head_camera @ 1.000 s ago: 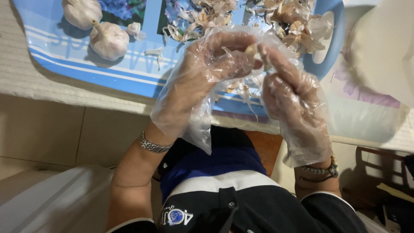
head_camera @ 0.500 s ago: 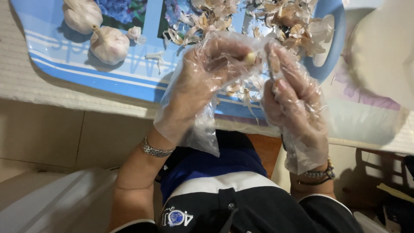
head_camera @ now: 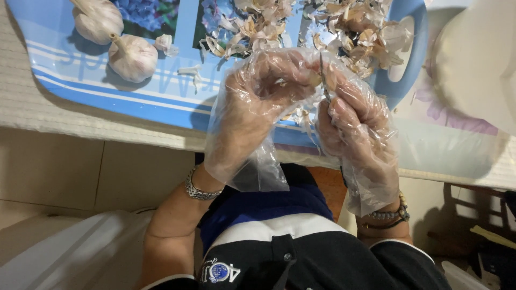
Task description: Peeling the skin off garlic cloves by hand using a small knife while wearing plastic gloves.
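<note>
Since a moment ago your two hands have drawn closer together over the near rim of the blue tray (head_camera: 161, 102), and the thin blade now stands upright between them. Far left on the tray lie two whole garlic bulbs (head_camera: 131, 56), well apart from your work. Your left hand (head_camera: 258, 107), in a loose clear glove, is curled tight around a garlic clove (head_camera: 314, 79); only its tip shows at your fingertips. Judge it small, light, firm, and slick in plastic, so pinch it by the sides, near the root end. Your right hand (head_camera: 352, 115) is closed on a small knife (head_camera: 324, 80), its blade touching the clove. Papery skins (head_camera: 344, 27) heap just beyond. The table edge runs beneath your wrists; open room lies toward your lap.
</note>
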